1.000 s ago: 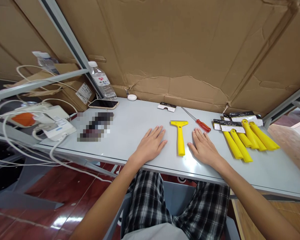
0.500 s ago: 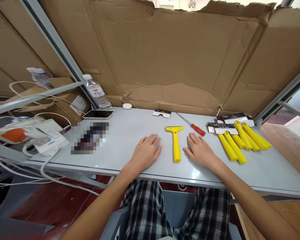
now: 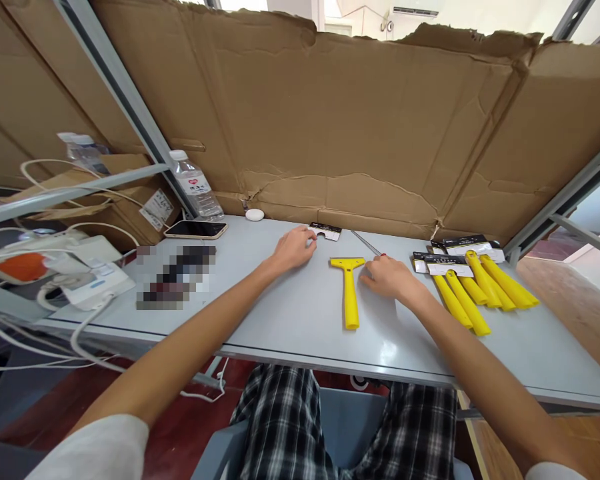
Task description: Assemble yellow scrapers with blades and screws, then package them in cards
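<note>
My left hand point(image 3: 296, 247) reaches toward the back of the table, its loosely bent fingers at the left end of a small black-and-white packaging card point(image 3: 330, 231). Whether the fingertips grip the card is not visible, and the hand looks open. My right hand point(image 3: 387, 275) is closed over the red handle of a screwdriver. Only the screwdriver's metal shaft point(image 3: 365, 241) and a speck of red show; the rest lies under the hand. Between my hands lies a yellow scraper point(image 3: 351, 293), head toward the back, close to my right thumb and touched by neither hand.
Several yellow scraper handles point(image 3: 473, 287) with black-and-white cards lie at the right. On the left are a phone point(image 3: 197, 229), a water bottle point(image 3: 197, 187), a white oval object point(image 3: 255, 215), white cables and a power strip point(image 3: 95, 280). A cardboard wall point(image 3: 320, 120) closes the back.
Both hands lay flat beside the scraper before. My left hand has moved forward to the card; my right has shifted slightly forward and curled over the screwdriver handle. The scraper stays put.
</note>
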`<action>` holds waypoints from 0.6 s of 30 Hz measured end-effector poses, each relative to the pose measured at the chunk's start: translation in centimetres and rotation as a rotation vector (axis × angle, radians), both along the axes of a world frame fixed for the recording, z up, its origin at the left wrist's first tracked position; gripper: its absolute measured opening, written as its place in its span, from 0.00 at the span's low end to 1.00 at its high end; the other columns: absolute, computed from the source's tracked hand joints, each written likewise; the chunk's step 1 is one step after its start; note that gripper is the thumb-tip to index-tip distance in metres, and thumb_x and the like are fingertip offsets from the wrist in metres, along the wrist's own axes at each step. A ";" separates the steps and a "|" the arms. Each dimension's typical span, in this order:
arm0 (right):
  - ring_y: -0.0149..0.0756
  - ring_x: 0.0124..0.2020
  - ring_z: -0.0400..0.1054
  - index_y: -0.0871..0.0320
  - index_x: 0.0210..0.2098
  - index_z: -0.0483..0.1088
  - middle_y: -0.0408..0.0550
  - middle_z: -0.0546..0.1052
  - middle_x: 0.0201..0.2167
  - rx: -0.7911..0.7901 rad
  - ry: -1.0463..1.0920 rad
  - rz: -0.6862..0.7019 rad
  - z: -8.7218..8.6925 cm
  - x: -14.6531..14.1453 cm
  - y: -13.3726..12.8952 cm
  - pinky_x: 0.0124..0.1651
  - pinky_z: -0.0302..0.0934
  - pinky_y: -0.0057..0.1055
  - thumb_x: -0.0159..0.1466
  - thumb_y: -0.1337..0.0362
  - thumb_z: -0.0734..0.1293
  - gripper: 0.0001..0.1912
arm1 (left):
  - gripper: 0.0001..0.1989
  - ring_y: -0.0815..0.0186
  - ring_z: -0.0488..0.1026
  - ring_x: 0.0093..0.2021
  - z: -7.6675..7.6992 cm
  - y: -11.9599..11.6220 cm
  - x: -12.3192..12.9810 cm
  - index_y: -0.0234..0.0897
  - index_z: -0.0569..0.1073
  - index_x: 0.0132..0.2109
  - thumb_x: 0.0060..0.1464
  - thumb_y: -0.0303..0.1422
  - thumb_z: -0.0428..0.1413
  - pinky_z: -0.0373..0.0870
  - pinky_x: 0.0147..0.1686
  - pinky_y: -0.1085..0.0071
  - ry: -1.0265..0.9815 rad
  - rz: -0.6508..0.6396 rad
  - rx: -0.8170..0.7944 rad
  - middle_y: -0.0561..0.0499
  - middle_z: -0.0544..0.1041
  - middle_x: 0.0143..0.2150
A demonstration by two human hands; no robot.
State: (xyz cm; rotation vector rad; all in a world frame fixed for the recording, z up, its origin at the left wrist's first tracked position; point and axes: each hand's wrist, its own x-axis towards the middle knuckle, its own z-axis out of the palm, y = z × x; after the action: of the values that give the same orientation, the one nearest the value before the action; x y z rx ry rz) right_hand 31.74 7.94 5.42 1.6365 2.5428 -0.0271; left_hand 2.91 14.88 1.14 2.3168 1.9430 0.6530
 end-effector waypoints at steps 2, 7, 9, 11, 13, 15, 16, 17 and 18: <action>0.60 0.58 0.74 0.60 0.52 0.80 0.65 0.80 0.53 0.038 0.008 0.008 -0.5 -0.2 0.5 0.49 0.72 0.46 0.76 0.57 0.60 0.20 | 0.18 0.49 0.79 0.56 -0.4 1.9 -0.6 0.41 0.81 0.59 0.66 0.37 0.55 0.73 0.59 0.56 -0.042 0.063 0.034 0.39 0.78 0.62; 0.58 0.59 0.72 0.61 0.53 0.79 0.65 0.79 0.53 0.123 0.018 0.026 -2.2 -0.1 1.0 0.48 0.71 0.45 0.78 0.58 0.57 0.21 | 0.26 0.48 0.76 0.64 -1.7 4.9 -2.2 0.37 0.75 0.66 0.66 0.43 0.58 0.70 0.65 0.55 -0.114 0.119 0.058 0.37 0.77 0.66; 0.57 0.58 0.71 0.60 0.53 0.78 0.64 0.79 0.53 0.159 0.023 0.034 -2.8 0.1 1.1 0.50 0.70 0.45 0.78 0.57 0.57 0.21 | 0.29 0.47 0.75 0.65 -2.2 5.4 -2.6 0.38 0.73 0.68 0.65 0.46 0.60 0.69 0.65 0.55 -0.128 0.102 0.048 0.38 0.78 0.66; 0.56 0.57 0.71 0.60 0.53 0.78 0.63 0.79 0.52 0.189 0.038 0.041 -3.3 0.2 1.1 0.51 0.69 0.45 0.78 0.57 0.58 0.20 | 0.31 0.47 0.76 0.64 -2.5 5.5 -2.8 0.40 0.72 0.69 0.64 0.48 0.61 0.71 0.64 0.55 -0.145 0.092 0.032 0.40 0.79 0.65; 0.55 0.57 0.70 0.60 0.53 0.79 0.61 0.80 0.51 0.199 0.066 0.040 -3.7 0.4 1.2 0.50 0.68 0.44 0.78 0.58 0.58 0.20 | 0.30 0.45 0.77 0.62 -2.7 5.3 -2.7 0.43 0.73 0.68 0.64 0.48 0.61 0.72 0.60 0.54 -0.152 0.106 0.027 0.42 0.81 0.63; 0.54 0.56 0.70 0.59 0.53 0.79 0.60 0.80 0.50 0.196 0.106 0.040 -3.9 0.7 1.3 0.50 0.67 0.43 0.77 0.58 0.60 0.19 | 0.25 0.45 0.78 0.60 -2.8 4.9 -2.4 0.44 0.76 0.65 0.65 0.47 0.60 0.73 0.57 0.55 -0.133 0.121 0.044 0.44 0.83 0.62; 0.53 0.56 0.70 0.58 0.54 0.79 0.59 0.80 0.50 0.191 0.131 0.041 -4.0 0.8 1.3 0.50 0.67 0.42 0.77 0.58 0.60 0.18 | 0.23 0.45 0.79 0.59 -2.8 4.7 -2.2 0.45 0.78 0.63 0.64 0.46 0.61 0.74 0.56 0.55 -0.122 0.121 0.056 0.44 0.83 0.61; 0.52 0.56 0.70 0.58 0.54 0.79 0.58 0.80 0.50 0.187 0.158 0.044 -4.1 1.0 1.4 0.50 0.66 0.42 0.77 0.58 0.61 0.18 | 0.22 0.46 0.79 0.59 -2.8 4.6 -2.1 0.45 0.79 0.62 0.64 0.45 0.61 0.74 0.55 0.56 -0.115 0.116 0.067 0.44 0.84 0.60; 0.51 0.55 0.70 0.57 0.54 0.80 0.57 0.80 0.49 0.182 0.186 0.048 -4.2 1.1 1.5 0.50 0.66 0.41 0.77 0.58 0.62 0.17 | 0.21 0.46 0.79 0.58 -2.7 4.5 -2.0 0.45 0.80 0.60 0.64 0.45 0.61 0.74 0.55 0.57 -0.114 0.107 0.075 0.44 0.84 0.59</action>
State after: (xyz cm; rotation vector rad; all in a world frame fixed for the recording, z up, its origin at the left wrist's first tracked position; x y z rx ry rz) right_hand 32.85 9.41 1.21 1.7082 2.7977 0.0605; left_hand 0.92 19.35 -1.60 2.1747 2.0358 0.8610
